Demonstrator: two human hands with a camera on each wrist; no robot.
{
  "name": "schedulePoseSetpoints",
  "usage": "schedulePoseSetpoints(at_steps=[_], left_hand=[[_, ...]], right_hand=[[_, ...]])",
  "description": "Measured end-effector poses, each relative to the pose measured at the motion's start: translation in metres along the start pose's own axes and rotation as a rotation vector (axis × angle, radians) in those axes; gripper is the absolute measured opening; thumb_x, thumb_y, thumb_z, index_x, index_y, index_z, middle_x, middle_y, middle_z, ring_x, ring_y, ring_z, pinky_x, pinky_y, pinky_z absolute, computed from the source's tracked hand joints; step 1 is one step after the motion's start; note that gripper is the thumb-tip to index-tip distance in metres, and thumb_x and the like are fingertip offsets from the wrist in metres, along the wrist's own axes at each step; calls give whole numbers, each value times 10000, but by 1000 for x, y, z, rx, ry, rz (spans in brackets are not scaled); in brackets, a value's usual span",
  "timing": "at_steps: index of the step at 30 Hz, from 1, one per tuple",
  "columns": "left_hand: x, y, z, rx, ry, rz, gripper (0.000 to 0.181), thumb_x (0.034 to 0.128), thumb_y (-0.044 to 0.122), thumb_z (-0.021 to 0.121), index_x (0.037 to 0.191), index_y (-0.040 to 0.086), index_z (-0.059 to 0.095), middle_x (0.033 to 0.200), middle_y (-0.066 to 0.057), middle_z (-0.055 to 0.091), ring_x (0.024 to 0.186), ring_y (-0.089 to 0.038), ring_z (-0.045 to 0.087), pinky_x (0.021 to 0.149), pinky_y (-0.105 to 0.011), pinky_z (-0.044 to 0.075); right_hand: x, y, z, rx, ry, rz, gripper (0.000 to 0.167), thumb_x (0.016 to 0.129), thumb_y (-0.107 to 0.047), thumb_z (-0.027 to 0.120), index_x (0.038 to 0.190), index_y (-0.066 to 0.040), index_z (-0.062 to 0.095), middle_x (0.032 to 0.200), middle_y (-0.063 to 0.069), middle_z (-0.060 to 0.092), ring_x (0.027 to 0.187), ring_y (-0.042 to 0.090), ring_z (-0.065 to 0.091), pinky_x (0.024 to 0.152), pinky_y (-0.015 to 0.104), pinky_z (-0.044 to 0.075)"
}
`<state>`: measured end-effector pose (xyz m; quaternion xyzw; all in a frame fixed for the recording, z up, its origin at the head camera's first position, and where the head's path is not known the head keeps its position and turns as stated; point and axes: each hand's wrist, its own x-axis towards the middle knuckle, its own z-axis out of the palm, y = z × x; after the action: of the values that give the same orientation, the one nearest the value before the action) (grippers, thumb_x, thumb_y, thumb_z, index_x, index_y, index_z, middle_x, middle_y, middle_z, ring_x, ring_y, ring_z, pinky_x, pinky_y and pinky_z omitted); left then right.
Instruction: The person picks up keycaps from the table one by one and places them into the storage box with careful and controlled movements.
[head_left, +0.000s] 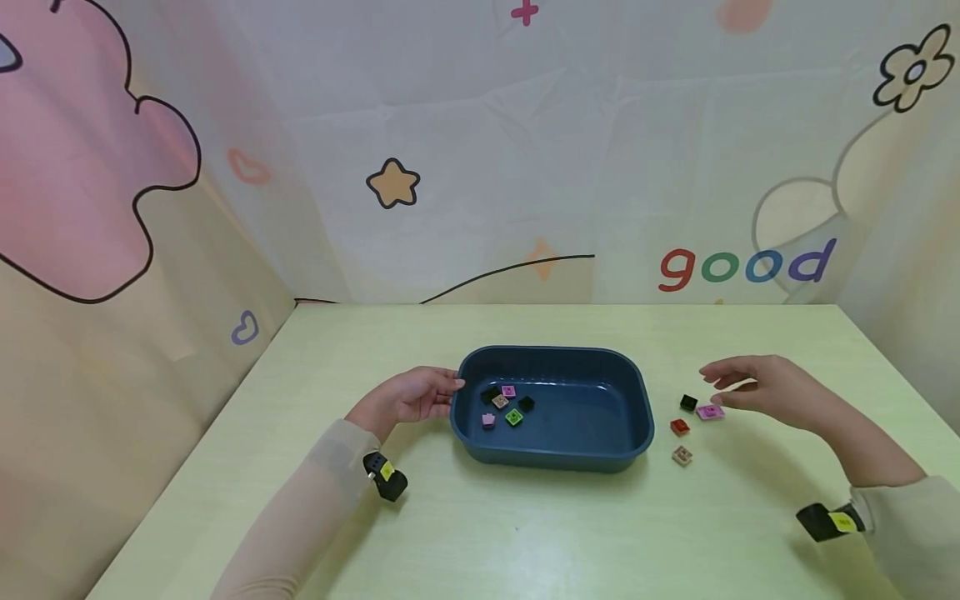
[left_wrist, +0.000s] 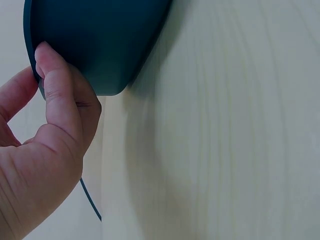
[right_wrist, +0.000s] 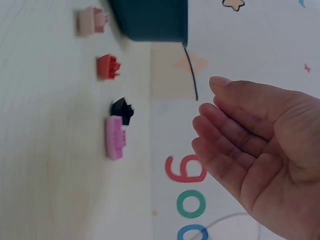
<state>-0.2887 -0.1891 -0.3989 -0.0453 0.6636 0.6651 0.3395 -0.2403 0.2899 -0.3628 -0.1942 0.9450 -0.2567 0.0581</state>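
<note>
A dark blue plastic bin (head_left: 555, 462) stands on the table. My left hand (head_left: 412, 395) pinches its left rim between thumb and fingers, as the left wrist view shows up close. Inside, towards its left side, lie several small toy bricks, among them a green brick (head_left: 513, 417) and a lilac brick (head_left: 488, 422). My right hand (head_left: 772, 392) hovers right of the bin with loosely bent fingers and holds nothing. Near its fingertips are a pink brick (head_left: 710, 412) and a black brick (head_left: 688, 403). Closer to me lie a red brick (head_left: 679, 427) and a beige brick (head_left: 682, 456).
The pale wood-grain table (head_left: 525, 542) reaches back to a printed cloth backdrop (head_left: 487, 125). Another patterned cloth (head_left: 187, 400) hangs along the left side. Each wrist carries a small black camera, one on the left (head_left: 386, 477) and one on the right (head_left: 828, 522).
</note>
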Motion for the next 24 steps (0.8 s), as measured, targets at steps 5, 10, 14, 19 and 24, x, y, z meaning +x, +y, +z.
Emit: schedulePoseSetpoints(at_steps=[5,10,14,19,24], left_hand=[[1,-1,0,3,-9,5,229,1073,83,462,1285,17,520,805,31,669,684,-61,649,663,-154,594],[2,-3,-2,-3,-20,18,199,1073,79,459,1250,26,532,801,31,679,684,-61,657,665,-155,596],[2,-4,-2,-4,-36,25,211,1075,81,450,1263,20,523,798,35,679,682,-57,658,666,-154,596],[1,-3,-2,2,-25,19,249,1076,88,452,1306,13,511,802,39,677,683,-54,654,664,-151,594],[2,-2,-2,-3,-3,9,211,1073,85,463,1268,38,526,802,34,673,681,-58,649,655,-153,593]], right_hand=[[0,13,3,0,-18,-8,415,938,-91,715,1292,102,616,1254,280,682,1069,366,684,763,105,540],[2,22,6,-12,-22,-24,412,925,-92,727,1277,97,629,1242,269,689,1068,369,670,777,91,533],[3,27,8,-12,-34,-16,419,917,-86,729,1276,104,624,1242,281,680,1087,394,657,779,73,511],[4,33,10,-6,-57,4,428,920,-93,725,1279,113,614,1248,307,666,1120,438,650,762,77,496],[8,40,13,-22,-76,10,437,911,-84,736,1271,127,607,1234,313,664,1094,423,652,743,108,519]])
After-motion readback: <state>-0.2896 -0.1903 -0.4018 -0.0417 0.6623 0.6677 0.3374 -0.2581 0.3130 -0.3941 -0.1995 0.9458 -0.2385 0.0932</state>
